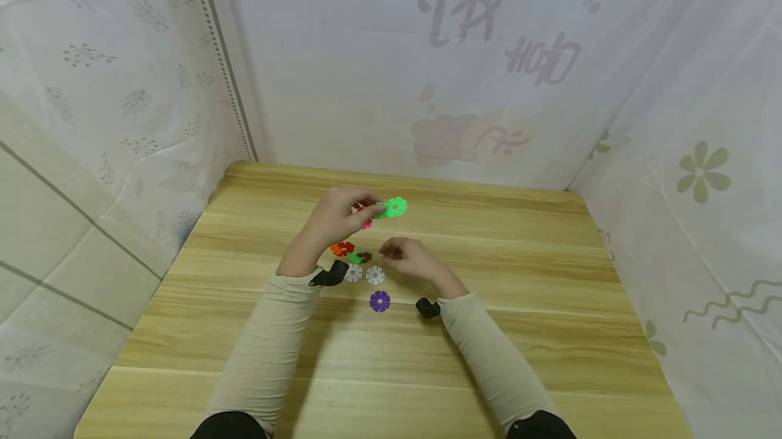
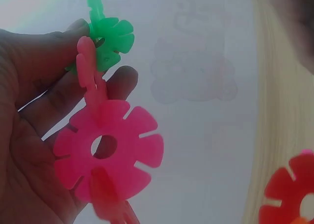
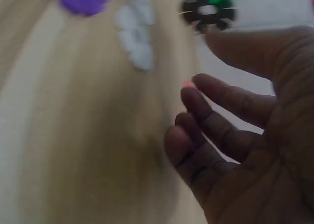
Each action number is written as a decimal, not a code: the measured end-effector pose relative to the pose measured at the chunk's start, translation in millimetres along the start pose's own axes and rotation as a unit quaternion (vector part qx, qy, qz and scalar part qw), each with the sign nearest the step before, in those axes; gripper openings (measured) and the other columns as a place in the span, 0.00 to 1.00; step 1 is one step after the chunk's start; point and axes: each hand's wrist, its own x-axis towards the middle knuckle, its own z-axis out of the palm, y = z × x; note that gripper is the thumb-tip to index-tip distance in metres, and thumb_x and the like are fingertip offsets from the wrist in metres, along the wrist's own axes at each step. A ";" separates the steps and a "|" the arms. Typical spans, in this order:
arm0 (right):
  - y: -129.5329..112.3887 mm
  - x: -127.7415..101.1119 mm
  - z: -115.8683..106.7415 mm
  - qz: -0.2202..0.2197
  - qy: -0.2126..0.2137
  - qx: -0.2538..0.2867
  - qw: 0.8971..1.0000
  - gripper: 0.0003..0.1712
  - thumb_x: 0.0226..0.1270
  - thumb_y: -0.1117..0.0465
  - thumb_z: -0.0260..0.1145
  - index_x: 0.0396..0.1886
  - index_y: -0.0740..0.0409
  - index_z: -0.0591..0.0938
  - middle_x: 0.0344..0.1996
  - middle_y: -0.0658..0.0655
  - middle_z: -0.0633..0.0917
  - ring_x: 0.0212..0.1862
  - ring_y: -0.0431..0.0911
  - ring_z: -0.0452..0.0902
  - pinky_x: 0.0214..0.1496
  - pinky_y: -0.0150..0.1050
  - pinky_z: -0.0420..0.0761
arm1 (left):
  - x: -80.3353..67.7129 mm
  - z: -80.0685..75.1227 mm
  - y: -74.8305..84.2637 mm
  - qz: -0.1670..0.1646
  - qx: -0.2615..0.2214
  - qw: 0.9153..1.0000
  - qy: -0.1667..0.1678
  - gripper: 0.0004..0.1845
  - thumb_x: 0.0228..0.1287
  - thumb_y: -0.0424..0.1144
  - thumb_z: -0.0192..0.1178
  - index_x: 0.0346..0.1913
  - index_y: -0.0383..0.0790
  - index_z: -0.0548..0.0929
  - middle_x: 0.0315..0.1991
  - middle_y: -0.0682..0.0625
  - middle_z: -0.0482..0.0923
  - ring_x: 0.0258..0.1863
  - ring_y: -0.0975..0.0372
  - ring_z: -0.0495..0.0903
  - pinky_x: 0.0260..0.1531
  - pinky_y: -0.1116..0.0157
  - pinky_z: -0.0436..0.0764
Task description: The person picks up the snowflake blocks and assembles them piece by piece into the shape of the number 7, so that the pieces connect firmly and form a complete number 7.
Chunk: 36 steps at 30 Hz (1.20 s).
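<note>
My left hand point(image 1: 334, 216) is raised above the wooden table point(image 1: 550, 276) and grips a cluster of joined snowflake discs. The cluster has a green disc point(image 1: 395, 207) at its far end and pink discs point(image 2: 109, 148) nearer my palm, with another green disc point(image 2: 112, 41) above them in the left wrist view. My right hand point(image 1: 408, 257) hovers low over the table with loosely curled fingers point(image 3: 206, 130) and holds nothing. Loose discs lie between my hands: orange point(image 1: 342, 248), brown point(image 1: 364, 257), two white point(image 1: 375, 275) and purple point(image 1: 379, 300).
White patterned curtains point(image 1: 391, 66) close the table in at the back and on both sides. The loose discs lie near the table's middle. Bare wood stretches toward the near edge.
</note>
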 end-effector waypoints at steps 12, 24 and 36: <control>-2.5 4.2 21.0 -0.034 -0.016 -0.171 0.984 0.18 0.63 0.54 0.75 0.46 0.58 0.82 0.40 0.51 0.81 0.45 0.45 0.74 0.51 0.40 0.76 | -1.5 -3.8 -0.5 -0.024 -0.014 1.000 0.007 0.06 0.70 0.42 0.65 0.41 0.46 0.89 0.32 0.58 0.86 0.35 0.63 0.84 0.37 0.60 0.83; -1.3 1.2 15.5 0.009 -0.058 -0.113 0.992 0.16 0.69 0.57 0.69 0.50 0.59 0.77 0.37 0.51 0.80 0.40 0.43 0.74 0.45 0.37 0.78 | -3.9 -4.8 -4.8 -0.053 -0.042 0.998 0.010 0.06 0.71 0.43 0.65 0.43 0.46 0.88 0.34 0.58 0.86 0.35 0.62 0.83 0.36 0.59 0.82; -21.7 -16.9 -58.4 -0.065 0.124 0.159 0.977 0.12 0.76 0.54 0.63 0.50 0.55 0.84 0.42 0.62 0.88 0.40 0.59 0.86 0.37 0.51 0.85 | -5.1 -5.0 -4.1 -0.038 -0.024 0.999 -0.004 0.06 0.72 0.43 0.63 0.46 0.48 0.87 0.36 0.59 0.85 0.37 0.62 0.83 0.41 0.58 0.82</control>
